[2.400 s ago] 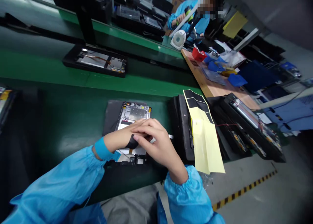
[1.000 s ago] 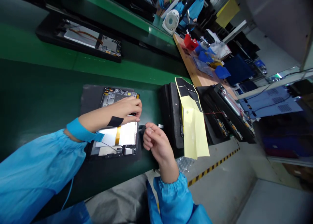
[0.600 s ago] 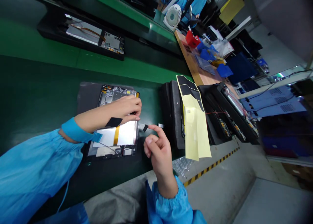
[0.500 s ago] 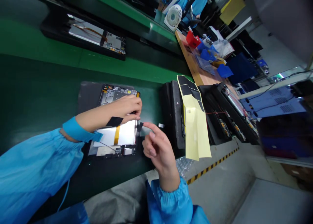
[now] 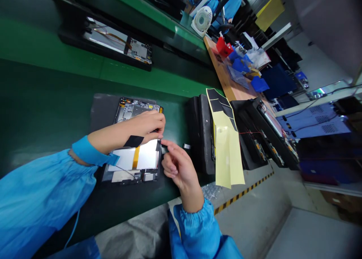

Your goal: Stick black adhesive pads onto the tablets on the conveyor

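An opened tablet (image 5: 135, 164) lies on a dark grey mat (image 5: 103, 115), its circuit board exposed and a silver battery panel with an orange strip showing. My left hand (image 5: 144, 127) rests across it with fingers curled, and a dark item under the fingertips is partly hidden. A black tape strip (image 5: 134, 141) sits on the back of that wrist. My right hand (image 5: 177, 168) is at the tablet's right edge, its fingertips touching a small black tab (image 5: 163, 149). A small silver-and-black piece (image 5: 186, 146) lies a little to the right.
A yellow backing sheet with black tape pieces (image 5: 226, 146) hangs over a black foam holder (image 5: 200, 134). Another opened tablet (image 5: 118, 44) sits on the green conveyor (image 5: 56, 48). Farther off are a wooden bench (image 5: 223, 66), a white fan (image 5: 201, 20) and a co-worker (image 5: 223, 6).
My hands have uncrossed. The left hand has moved up the tablet and now holds still, while the right hand has come back in to the tablet's edge after drawing away from it.
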A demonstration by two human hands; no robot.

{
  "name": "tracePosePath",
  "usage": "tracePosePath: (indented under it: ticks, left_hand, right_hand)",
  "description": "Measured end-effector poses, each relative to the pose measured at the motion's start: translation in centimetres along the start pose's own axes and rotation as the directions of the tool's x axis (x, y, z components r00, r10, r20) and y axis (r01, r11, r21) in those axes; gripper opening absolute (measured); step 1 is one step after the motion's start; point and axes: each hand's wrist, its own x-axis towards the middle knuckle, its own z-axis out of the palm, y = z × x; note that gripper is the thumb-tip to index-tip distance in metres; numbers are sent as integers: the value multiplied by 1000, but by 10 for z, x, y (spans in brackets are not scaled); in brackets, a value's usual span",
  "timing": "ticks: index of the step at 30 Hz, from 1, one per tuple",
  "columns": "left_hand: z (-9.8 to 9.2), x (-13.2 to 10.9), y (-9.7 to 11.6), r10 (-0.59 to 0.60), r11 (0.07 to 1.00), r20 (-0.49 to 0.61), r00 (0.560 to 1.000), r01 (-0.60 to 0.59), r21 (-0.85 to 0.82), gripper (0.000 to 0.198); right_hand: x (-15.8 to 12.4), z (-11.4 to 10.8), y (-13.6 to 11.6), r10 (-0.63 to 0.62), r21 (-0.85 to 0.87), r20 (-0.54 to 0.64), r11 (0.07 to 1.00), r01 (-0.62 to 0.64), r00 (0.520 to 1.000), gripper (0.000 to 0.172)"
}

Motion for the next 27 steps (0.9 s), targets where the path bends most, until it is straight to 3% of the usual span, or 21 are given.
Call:
tracePosePath:
  ticks: [6, 11, 20, 24, 27]
  left_hand:
    - [-7, -1, 6, 9, 1000, 4, 1000, -9, -14, 22]
    - [-17, -5, 13, 34, 999, 23, 999, -34, -35, 20]
    - [2, 1, 4, -26, 1000, -5, 1000, 26, 3, 22]
    - [4, 1, 0, -41, 999, -7, 999, 41, 17, 22]
    - [4, 1, -1, -40, 999, 1, 999, 40, 23, 23]
  right_hand:
    - [3, 3, 3, -86, -249, -77, 966, 64, 993, 49]
    - [8, 9, 2, -175, -442, -117, 891, 107, 978, 43]
    - [13, 10, 3, -243, -520, -145, 843, 135, 959, 35]
    - [20, 12, 12, -383, -571, -214, 795, 203, 898, 37]
    - [22, 11, 19, -569, -690, -235, 669, 277, 788, 30]
